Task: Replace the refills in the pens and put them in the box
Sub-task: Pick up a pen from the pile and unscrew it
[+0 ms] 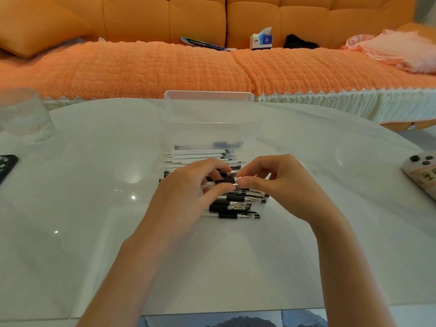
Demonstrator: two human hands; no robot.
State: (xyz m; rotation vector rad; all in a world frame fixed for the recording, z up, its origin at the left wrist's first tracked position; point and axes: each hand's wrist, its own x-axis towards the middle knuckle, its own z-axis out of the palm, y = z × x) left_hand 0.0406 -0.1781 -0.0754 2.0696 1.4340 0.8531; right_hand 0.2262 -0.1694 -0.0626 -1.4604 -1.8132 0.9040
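A pen [225,181] with a clear barrel and black grip is held level above the table between both hands. My left hand [188,185] grips its barrel and black grip section. My right hand [271,178] pinches its metal tip end with thumb and forefinger. Below the hands lie several more black-grip pens [238,205] in a row. Beyond them lie several white refills [200,156]. A clear plastic box [210,119] stands open behind the refills, with a pen or two lying in its near side.
A drinking glass [23,114] stands at the far left of the white table [94,185]. A dark phone [6,166] lies at the left edge and a phone in a patterned case [422,175] at the right. An orange sofa [165,64] runs behind.
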